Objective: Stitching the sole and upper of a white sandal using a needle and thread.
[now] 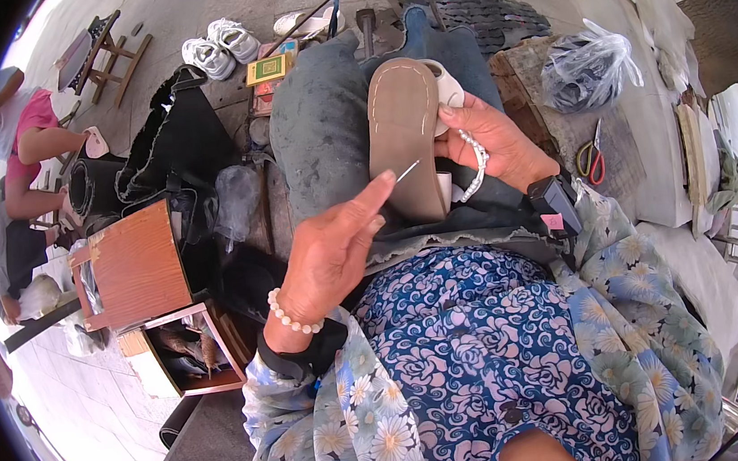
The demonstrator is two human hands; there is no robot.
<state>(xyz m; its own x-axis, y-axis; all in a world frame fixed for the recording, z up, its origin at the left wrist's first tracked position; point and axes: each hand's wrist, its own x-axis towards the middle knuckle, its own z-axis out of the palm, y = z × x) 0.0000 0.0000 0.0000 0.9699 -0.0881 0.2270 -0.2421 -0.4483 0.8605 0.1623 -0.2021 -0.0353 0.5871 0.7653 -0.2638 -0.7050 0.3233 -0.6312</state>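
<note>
We have one shoe (pixel 402 137) on our lap, sole up, resting on the grey cloth (pixel 323 136) spread over our knees, near the middle of the lap. Our right hand (pixel 494 141) wraps the shoe from its right edge, fingers closed round the upper and the white beaded strap (pixel 475 165). Our left hand (pixel 335 247) is pinched shut on one thin needle (pixel 406 171), its tip lying over the sole's lower half; whether a thread trails from it we cannot tell at this size.

The sole looks stiff and light, with a stitched border, so it should hold its shape if gripped by the sides; the strap seems limp and is better left slack. The needle is slim and slippery, best held close to its blunt end.

Beside us: one wooden box (pixel 134 264) off the lap's left edge, one pair of scissors (pixel 592 157) with red and yellow handles to the right, one plastic bag (pixel 590 68), and two white sneakers (pixel 219 48) beyond.
</note>
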